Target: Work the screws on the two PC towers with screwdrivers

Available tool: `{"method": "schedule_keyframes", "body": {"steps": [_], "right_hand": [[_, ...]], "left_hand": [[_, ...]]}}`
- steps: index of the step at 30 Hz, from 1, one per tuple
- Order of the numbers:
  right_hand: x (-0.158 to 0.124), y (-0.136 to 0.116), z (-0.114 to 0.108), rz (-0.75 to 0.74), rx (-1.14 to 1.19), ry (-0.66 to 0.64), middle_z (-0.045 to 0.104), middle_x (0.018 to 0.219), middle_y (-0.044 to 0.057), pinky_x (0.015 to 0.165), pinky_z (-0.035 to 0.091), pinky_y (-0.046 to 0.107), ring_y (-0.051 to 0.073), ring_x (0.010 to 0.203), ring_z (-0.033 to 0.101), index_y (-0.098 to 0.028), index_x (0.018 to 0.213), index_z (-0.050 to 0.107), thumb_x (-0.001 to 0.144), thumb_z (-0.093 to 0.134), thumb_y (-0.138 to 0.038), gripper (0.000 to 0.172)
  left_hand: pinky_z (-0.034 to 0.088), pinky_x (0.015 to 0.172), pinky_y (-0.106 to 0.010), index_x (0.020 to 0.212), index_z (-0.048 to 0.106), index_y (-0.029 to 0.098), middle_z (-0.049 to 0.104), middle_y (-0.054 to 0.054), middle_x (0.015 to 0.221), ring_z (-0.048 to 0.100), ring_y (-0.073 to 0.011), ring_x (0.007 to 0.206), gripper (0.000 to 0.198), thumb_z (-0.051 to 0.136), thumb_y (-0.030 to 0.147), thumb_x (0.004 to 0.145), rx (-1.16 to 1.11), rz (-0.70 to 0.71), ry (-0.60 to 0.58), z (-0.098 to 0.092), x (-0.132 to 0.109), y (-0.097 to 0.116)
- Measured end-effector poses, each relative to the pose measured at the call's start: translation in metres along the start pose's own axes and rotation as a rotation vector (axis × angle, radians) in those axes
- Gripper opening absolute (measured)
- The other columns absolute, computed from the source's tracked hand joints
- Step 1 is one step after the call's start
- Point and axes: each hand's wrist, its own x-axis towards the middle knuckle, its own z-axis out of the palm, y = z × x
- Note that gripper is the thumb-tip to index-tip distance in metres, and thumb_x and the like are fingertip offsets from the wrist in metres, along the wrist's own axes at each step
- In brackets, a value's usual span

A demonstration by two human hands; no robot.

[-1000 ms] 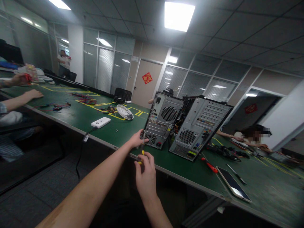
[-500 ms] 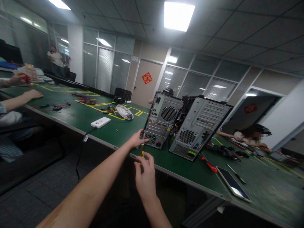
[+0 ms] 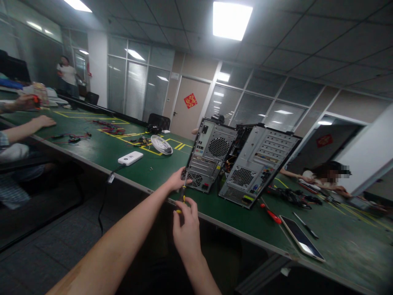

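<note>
Two desktop computer cases stand side by side on the green table, backs towards me. My left hand (image 3: 177,180) grips the lower left edge of the left computer case (image 3: 205,162), thumb on its rear panel; its other fingers are partly hidden. My right hand (image 3: 188,223) is closed on a screwdriver (image 3: 184,197) with a black and yellow handle. The shaft points up along the case's left edge; whether the tip meets a screw is too small to tell. The right computer case (image 3: 256,166) stands just beside, untouched.
A white power bank (image 3: 130,158) with a cable lies left, tiny screws (image 3: 151,169) near it. At right lie a red-handled tool (image 3: 272,214), a phone (image 3: 301,237), a pen (image 3: 305,225) and black cables (image 3: 291,196). Other people's hands are at both table ends.
My right hand and the screwdriver handle have shifted slightly left and down. My left hand and both cases stay put. The standing person in the background has moved a little left.
</note>
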Motion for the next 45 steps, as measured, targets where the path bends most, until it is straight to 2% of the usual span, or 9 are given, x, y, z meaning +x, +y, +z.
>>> {"method": "schedule_keyframes", "body": {"steps": [10, 17, 31, 40, 45], "right_hand": [[-0.0008, 0.0002, -0.0002, 0.040, 0.008, -0.016, 0.057, 0.136, 0.014, 0.102, 0.056, 0.037, 0.025, 0.120, 0.067, -0.023, 0.121, 0.072, 0.098, 0.054, -0.015, 0.030], [-0.0004, 0.0017, -0.0002, 0.035, 0.012, -0.006, 0.059, 0.134, 0.013, 0.100, 0.057, 0.036, 0.024, 0.119, 0.067, -0.023, 0.119, 0.072, 0.097, 0.055, -0.014, 0.029], [-0.0007, 0.0049, 0.0008, 0.052, -0.003, 0.008, 0.059, 0.134, 0.012, 0.104, 0.054, 0.039, 0.025, 0.123, 0.064, -0.025, 0.120, 0.071, 0.098, 0.056, -0.016, 0.028], [0.0002, 0.0017, 0.0000, 0.050, 0.013, 0.030, 0.059, 0.133, 0.012, 0.100, 0.055, 0.037, 0.024, 0.118, 0.066, -0.023, 0.117, 0.069, 0.098, 0.056, -0.018, 0.023], [-0.0003, 0.0017, 0.0000, 0.021, -0.001, 0.025, 0.058, 0.135, 0.014, 0.096, 0.058, 0.038, 0.024, 0.113, 0.068, -0.022, 0.117, 0.071, 0.099, 0.052, -0.017, 0.026]], "left_hand": [[0.050, 0.112, -0.045, 0.152, 0.047, 0.013, 0.068, -0.019, 0.139, 0.068, -0.0315, 0.124, 0.088, 0.085, 0.037, 0.076, 0.052, -0.013, -0.014, -0.0024, -0.0017, 0.0047], [0.052, 0.109, -0.044, 0.153, 0.046, 0.012, 0.066, -0.020, 0.141, 0.069, -0.0313, 0.122, 0.090, 0.086, 0.037, 0.076, 0.016, -0.009, -0.014, -0.0004, 0.0005, -0.0001], [0.050, 0.113, -0.044, 0.152, 0.047, 0.015, 0.067, -0.018, 0.141, 0.069, -0.0300, 0.124, 0.089, 0.087, 0.034, 0.075, -0.006, -0.016, -0.010, 0.0002, 0.0006, 0.0009], [0.049, 0.113, -0.044, 0.150, 0.049, 0.016, 0.068, -0.017, 0.139, 0.067, -0.0305, 0.127, 0.086, 0.086, 0.035, 0.075, -0.003, -0.011, -0.007, -0.0006, -0.0004, 0.0028], [0.050, 0.112, -0.044, 0.150, 0.049, 0.014, 0.067, -0.019, 0.140, 0.067, -0.0309, 0.126, 0.086, 0.086, 0.036, 0.076, 0.009, -0.002, -0.009, -0.0013, -0.0016, 0.0044]]}}
